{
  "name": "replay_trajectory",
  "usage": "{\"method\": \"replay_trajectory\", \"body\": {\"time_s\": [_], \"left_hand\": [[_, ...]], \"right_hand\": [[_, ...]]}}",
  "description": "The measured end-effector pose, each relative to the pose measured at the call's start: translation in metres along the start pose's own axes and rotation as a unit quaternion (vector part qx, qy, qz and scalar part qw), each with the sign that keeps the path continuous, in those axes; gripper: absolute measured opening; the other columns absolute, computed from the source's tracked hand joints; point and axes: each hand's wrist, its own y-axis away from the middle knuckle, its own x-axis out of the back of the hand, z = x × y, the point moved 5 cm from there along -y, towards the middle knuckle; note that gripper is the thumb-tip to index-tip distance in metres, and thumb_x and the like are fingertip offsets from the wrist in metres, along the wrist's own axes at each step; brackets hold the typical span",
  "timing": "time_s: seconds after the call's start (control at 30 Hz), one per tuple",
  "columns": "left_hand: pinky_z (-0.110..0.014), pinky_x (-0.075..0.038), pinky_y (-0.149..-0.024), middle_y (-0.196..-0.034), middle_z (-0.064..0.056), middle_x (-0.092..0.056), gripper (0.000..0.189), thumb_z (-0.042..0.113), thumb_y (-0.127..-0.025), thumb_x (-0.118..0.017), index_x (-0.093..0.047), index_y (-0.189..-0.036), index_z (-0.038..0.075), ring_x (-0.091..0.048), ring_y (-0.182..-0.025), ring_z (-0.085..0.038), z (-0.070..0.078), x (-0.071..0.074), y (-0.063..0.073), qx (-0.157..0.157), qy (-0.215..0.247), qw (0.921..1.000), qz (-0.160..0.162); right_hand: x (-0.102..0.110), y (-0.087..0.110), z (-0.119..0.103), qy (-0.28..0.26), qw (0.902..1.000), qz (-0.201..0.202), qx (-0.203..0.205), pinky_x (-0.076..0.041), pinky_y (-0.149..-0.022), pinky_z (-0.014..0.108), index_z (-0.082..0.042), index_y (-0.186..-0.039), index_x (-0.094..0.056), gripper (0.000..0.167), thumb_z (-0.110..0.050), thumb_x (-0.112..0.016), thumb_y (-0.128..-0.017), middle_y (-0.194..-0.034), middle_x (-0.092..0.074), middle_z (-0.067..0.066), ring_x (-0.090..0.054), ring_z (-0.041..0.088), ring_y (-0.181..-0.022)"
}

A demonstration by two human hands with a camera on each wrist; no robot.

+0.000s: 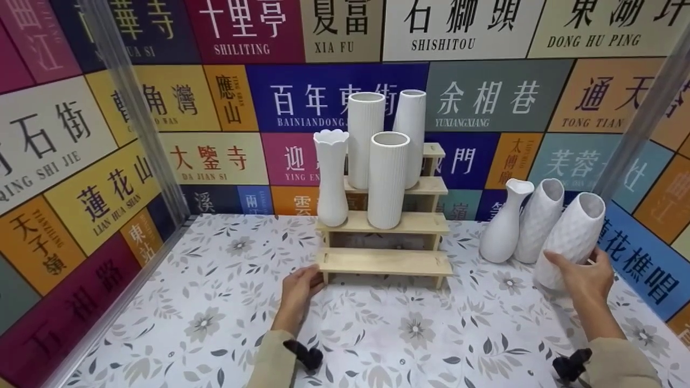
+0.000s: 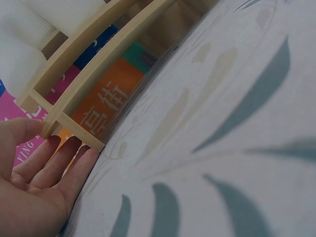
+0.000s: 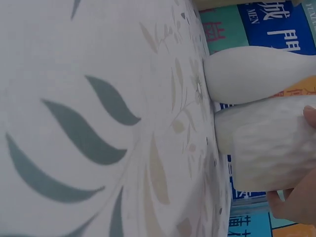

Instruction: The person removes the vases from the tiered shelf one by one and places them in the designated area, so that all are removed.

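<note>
My right hand [image 1: 590,277] grips a white vase with a diamond-textured surface [image 1: 574,237] at the right of the table, thumb on one side and fingers on the other. In the right wrist view this textured vase [image 3: 276,153] overlaps the vase behind it; whether its base touches the cloth I cannot tell. Beside it stand another textured white vase [image 1: 542,215] and a smooth narrow-necked vase [image 1: 501,231]. My left hand [image 1: 299,291] holds the front left corner of a stepped wooden stand [image 1: 385,262], thumb and fingertips against its end [image 2: 74,128].
On the stand's upper steps are a scalloped-rim vase [image 1: 331,183], two ribbed cylinder vases [image 1: 388,186] [image 1: 366,140] and a tapered white vase [image 1: 412,134]. A floral cloth [image 1: 215,323] covers the table. Colourful sign panels [image 1: 334,97] line the walls.
</note>
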Motion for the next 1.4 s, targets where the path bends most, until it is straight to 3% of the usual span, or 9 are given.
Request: {"method": "replay_trajectory", "body": {"time_s": [0.2,0.4,0.67,0.83,1.4], "left_hand": [[-0.036,-0.060,-0.100,-0.127,-0.029,-0.065,0.039,0.018,-0.101,-0.058,-0.058,-0.130,-0.008,-0.066,-0.119,-0.036,-0.001,0.001,0.001,0.001,0.010,0.9999,-0.003],[-0.036,-0.060,-0.100,-0.127,-0.028,-0.065,0.037,0.017,-0.101,-0.057,-0.059,-0.128,-0.007,-0.066,-0.119,-0.035,0.001,0.001,0.001,-0.003,0.014,0.9998,-0.010],[-0.034,-0.060,-0.099,-0.130,-0.029,-0.063,0.042,0.020,-0.101,-0.058,-0.057,-0.132,-0.008,-0.064,-0.122,-0.036,0.001,0.001,-0.001,0.003,0.004,1.0000,-0.005],[-0.034,-0.060,-0.100,-0.130,-0.027,-0.064,0.041,0.021,-0.101,-0.059,-0.057,-0.132,-0.006,-0.064,-0.122,-0.035,-0.001,0.001,-0.002,0.015,0.000,0.9999,-0.004],[-0.034,-0.060,-0.099,-0.130,-0.025,-0.065,0.040,0.022,-0.101,-0.058,-0.059,-0.132,-0.004,-0.065,-0.121,-0.033,0.001,0.000,0.000,0.019,0.000,0.9998,-0.001]], "right_hand": [[0.003,-0.008,0.012,-0.011,0.9998,0.001,-0.019,-0.024,-0.129,0.048,-0.024,-0.162,-0.009,0.112,-0.056,-0.078,-0.080,-0.170,-0.011,0.004,-0.018,0.029,-0.156],[0.004,-0.012,0.017,-0.012,0.9995,-0.002,-0.028,-0.027,-0.128,0.049,-0.025,-0.162,-0.008,0.113,-0.057,-0.079,-0.079,-0.170,-0.011,0.005,-0.021,0.032,-0.154],[0.002,-0.014,0.014,0.026,0.9984,-0.042,0.027,-0.025,-0.127,0.057,-0.019,-0.162,-0.005,0.112,-0.060,-0.073,-0.083,-0.169,-0.011,0.014,-0.016,0.038,-0.154],[0.002,-0.012,0.011,0.056,0.9955,-0.052,0.056,-0.032,-0.121,0.063,-0.014,-0.162,-0.002,0.110,-0.057,-0.071,-0.086,-0.166,-0.017,0.023,-0.025,0.046,-0.149],[0.000,-0.012,0.010,0.040,0.9977,-0.032,0.045,-0.032,-0.123,0.059,-0.015,-0.162,-0.005,0.103,-0.050,-0.070,-0.090,-0.168,-0.015,0.018,-0.026,0.042,-0.150]]}}
